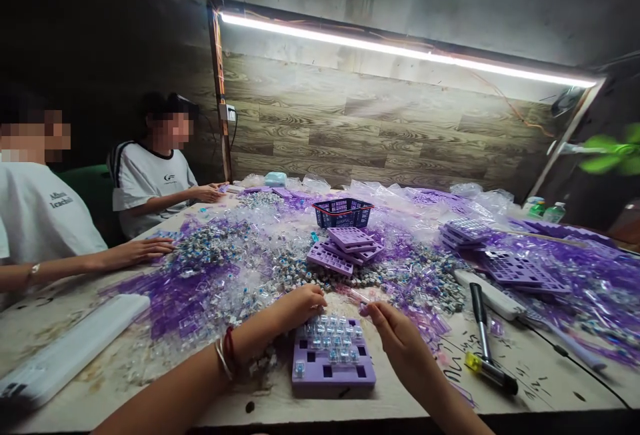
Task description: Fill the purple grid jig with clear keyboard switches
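Observation:
A light purple board with square holes lies in front of me, partly filled with clear square keyboard switches. My left hand is closed at the board's back left corner, its fingertips pressed together; whatever they hold is hidden. My right hand is just beyond the board's back right corner. Thumb and forefinger there pinch a small purple-and-clear plastic piece. Heaps of loose switches spread behind the hands.
Purple boards are stacked before a dark basket. Right lie a black-handled hammer, a yellow-and-black tool and a white power strip. A long white case lies left. Two people sit at left; a green fan is at right.

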A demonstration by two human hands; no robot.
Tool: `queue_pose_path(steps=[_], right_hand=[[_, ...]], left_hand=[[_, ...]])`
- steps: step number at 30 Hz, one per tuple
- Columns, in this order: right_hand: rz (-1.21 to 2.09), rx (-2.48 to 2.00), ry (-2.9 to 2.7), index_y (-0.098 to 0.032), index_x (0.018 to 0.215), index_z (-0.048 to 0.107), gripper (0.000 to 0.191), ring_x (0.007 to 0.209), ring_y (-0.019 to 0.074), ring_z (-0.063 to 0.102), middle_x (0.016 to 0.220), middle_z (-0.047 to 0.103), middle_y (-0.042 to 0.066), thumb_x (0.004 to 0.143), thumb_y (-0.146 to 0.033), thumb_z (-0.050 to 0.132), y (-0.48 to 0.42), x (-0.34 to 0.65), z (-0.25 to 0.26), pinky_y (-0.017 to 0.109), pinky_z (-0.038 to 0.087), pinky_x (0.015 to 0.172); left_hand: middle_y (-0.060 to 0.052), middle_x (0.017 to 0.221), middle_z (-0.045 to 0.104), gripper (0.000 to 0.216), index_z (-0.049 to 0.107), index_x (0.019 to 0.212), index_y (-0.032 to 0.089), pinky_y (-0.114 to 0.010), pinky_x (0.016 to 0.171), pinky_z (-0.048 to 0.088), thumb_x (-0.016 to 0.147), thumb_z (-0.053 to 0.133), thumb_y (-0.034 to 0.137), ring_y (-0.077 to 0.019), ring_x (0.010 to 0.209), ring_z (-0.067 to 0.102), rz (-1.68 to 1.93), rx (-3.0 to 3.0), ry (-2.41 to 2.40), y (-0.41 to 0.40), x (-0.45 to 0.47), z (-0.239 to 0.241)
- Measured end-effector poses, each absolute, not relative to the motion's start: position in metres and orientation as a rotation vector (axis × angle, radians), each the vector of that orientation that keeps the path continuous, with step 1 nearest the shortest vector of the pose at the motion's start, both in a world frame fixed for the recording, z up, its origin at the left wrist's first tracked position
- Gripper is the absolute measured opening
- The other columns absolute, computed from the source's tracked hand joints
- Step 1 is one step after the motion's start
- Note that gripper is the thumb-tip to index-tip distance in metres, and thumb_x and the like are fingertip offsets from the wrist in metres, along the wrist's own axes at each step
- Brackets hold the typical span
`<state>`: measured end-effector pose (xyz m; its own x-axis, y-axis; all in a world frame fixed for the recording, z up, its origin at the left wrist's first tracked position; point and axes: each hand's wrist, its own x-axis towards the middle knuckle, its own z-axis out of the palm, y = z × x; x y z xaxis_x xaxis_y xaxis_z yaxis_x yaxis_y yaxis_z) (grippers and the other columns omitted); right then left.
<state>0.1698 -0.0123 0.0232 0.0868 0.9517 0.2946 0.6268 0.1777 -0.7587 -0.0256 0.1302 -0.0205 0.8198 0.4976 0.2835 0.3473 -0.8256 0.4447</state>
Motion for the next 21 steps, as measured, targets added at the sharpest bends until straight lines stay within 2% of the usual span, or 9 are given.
queue_pose_path(steps=[2, 4, 6, 7, 10, 14, 17, 19, 21], right_hand=[[0.507, -1.552, -1.662, -0.019, 0.077, 0.055, 0.049, 0.064, 0.0162, 0.050, 0.068, 0.054, 0.002, 0.089, -0.059, 0.030, -0.015, 0.168, 0.030, 0.026, 0.037, 0.057], [0.516, -1.601, -1.694, -0.018, 0.089, 0.059, 0.044, 0.065, 0.0163, 0.050, 0.070, 0.055, 0.002, 0.087, -0.056, 0.039, -0.020, 0.170, 0.037, 0.026, 0.036, 0.058], [0.534, -1.655, -1.754, -0.018, 0.099, 0.061, 0.035, 0.063, 0.0155, 0.049, 0.067, 0.054, 0.000, 0.082, -0.047, 0.052, -0.027, 0.175, 0.042, 0.025, 0.034, 0.057], [0.558, -1.674, -1.802, -0.019, 0.100, 0.062, 0.031, 0.061, 0.0148, 0.048, 0.064, 0.053, -0.002, 0.079, -0.041, 0.057, -0.031, 0.178, 0.044, 0.024, 0.033, 0.056], [0.673, -1.699, -1.996, -0.025, 0.098, 0.065, 0.027, 0.060, 0.0129, 0.048, 0.063, 0.054, -0.004, 0.072, -0.024, 0.063, -0.041, 0.181, 0.040, 0.022, 0.029, 0.055], [0.587, -1.844, -2.179, -0.028, 0.098, 0.067, 0.031, 0.068, 0.0162, 0.055, 0.074, 0.065, 0.000, 0.068, -0.019, 0.067, -0.040, 0.171, 0.020, 0.022, 0.026, 0.057], [0.489, -1.870, -2.213, -0.025, 0.095, 0.066, 0.024, 0.067, 0.0165, 0.057, 0.075, 0.068, 0.001, 0.073, -0.019, 0.062, -0.033, 0.163, 0.005, 0.023, 0.023, 0.056], [0.416, -1.871, -2.199, -0.022, 0.085, 0.065, 0.011, 0.064, 0.0153, 0.056, 0.072, 0.068, 0.002, 0.076, -0.022, 0.059, -0.028, 0.162, -0.003, 0.024, 0.021, 0.055], [0.354, -1.912, -2.167, -0.019, 0.075, 0.063, 0.009, 0.062, 0.0143, 0.054, 0.069, 0.066, 0.003, 0.077, -0.027, 0.058, -0.024, 0.162, -0.008, 0.024, 0.018, 0.054]], left_hand=[[-0.008, 0.092, 0.063, 0.020, 0.071, 0.090, 0.018, -0.032, 0.080, 0.046, 0.080, 0.053, 0.017, -0.0200, 0.085, 0.057, 0.582, 2.601, 0.691, 0.128, -0.024, -0.014], [-0.007, 0.089, 0.062, 0.029, 0.069, 0.102, 0.018, -0.032, 0.080, 0.045, 0.077, 0.055, 0.015, -0.0189, 0.082, 0.056, 0.657, 2.522, 0.716, 0.124, -0.022, -0.004], [-0.005, 0.084, 0.060, 0.038, 0.065, 0.113, 0.019, -0.031, 0.077, 0.045, 0.076, 0.057, 0.017, -0.0164, 0.076, 0.055, 0.741, 2.367, 0.683, 0.117, -0.020, 0.008], [-0.004, 0.083, 0.059, 0.037, 0.066, 0.111, 0.019, -0.030, 0.074, 0.045, 0.076, 0.059, 0.020, -0.0153, 0.074, 0.054, 0.764, 2.254, 0.648, 0.112, -0.019, 0.014], [-0.003, 0.082, 0.062, 0.025, 0.071, 0.093, 0.017, -0.025, 0.067, 0.043, 0.070, 0.067, 0.025, -0.0134, 0.073, 0.056, 0.680, 1.821, 0.562, 0.094, -0.019, 0.023], [0.000, 0.071, 0.065, 0.025, 0.068, 0.081, 0.015, -0.024, 0.068, 0.044, 0.060, 0.077, 0.025, -0.0124, 0.069, 0.059, 0.441, 1.446, 0.535, 0.077, -0.022, 0.014], [-0.001, 0.075, 0.066, 0.025, 0.066, 0.079, 0.014, -0.024, 0.067, 0.045, 0.060, 0.077, 0.024, -0.0116, 0.068, 0.059, 0.445, 1.516, 0.500, 0.071, -0.027, 0.002], [-0.002, 0.077, 0.066, 0.022, 0.066, 0.079, 0.012, -0.023, 0.067, 0.045, 0.062, 0.075, 0.022, -0.0112, 0.068, 0.058, 0.502, 1.653, 0.498, 0.069, -0.031, -0.003], [-0.003, 0.080, 0.067, 0.022, 0.066, 0.085, 0.012, -0.023, 0.069, 0.045, 0.064, 0.071, 0.018, -0.0114, 0.071, 0.058, 0.535, 1.745, 0.530, 0.067, -0.034, -0.006]])
